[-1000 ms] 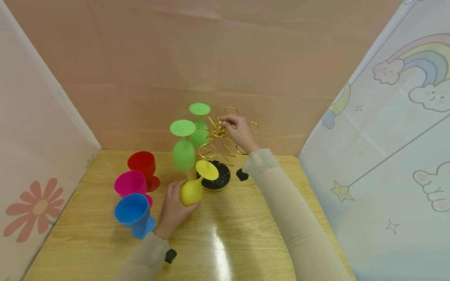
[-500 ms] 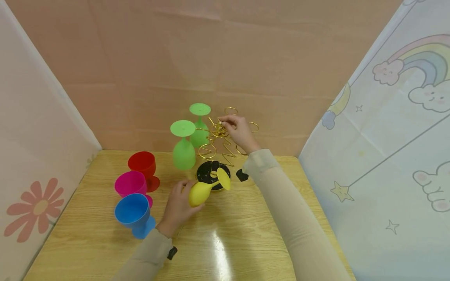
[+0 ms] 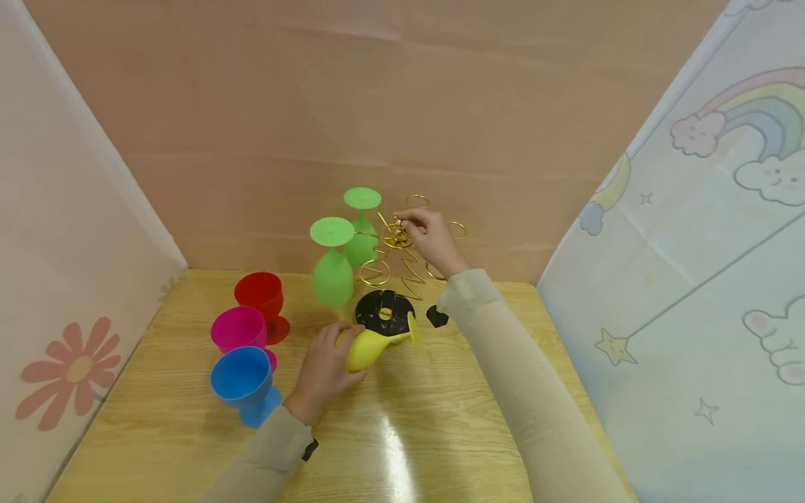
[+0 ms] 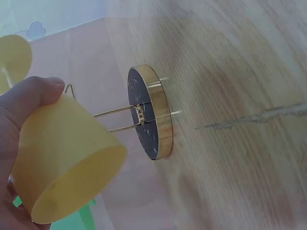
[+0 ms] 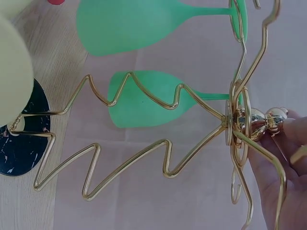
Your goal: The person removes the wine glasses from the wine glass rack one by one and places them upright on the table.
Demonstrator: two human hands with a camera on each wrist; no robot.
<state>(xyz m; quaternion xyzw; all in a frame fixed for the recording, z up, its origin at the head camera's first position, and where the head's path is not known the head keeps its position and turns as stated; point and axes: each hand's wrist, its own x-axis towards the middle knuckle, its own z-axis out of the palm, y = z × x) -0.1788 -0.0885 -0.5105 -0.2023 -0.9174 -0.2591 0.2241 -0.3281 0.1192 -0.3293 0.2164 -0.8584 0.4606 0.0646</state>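
Observation:
My left hand [image 3: 323,367] grips the bowl of a yellow goblet [image 3: 367,351], tipped on its side with its foot pointing right, close in front of the rack's base. The left wrist view shows its open mouth [image 4: 79,191]. With thumb and fingers my right hand [image 3: 434,241] pinches the gold knob [image 5: 257,122] on top of a gold wire glass rack [image 5: 167,143]. The rack stands on a round black base [image 3: 371,309] with a gold edge. Two green goblets [image 3: 332,281] hang upside down by their feet on the rack's left side.
Left of my left hand, a red goblet [image 3: 260,293], a pink goblet [image 3: 237,328] and a blue goblet [image 3: 241,377] stand upright in a row on the wooden table [image 3: 157,412]. A plain cloth backdrop [image 3: 264,140] rises close behind the rack, with printed panels [image 3: 679,293] on both sides.
My left hand has moved slightly right and tipped the yellow goblet over, its foot swinging from up to the right. My right hand stays on the knob. The view has shifted a little.

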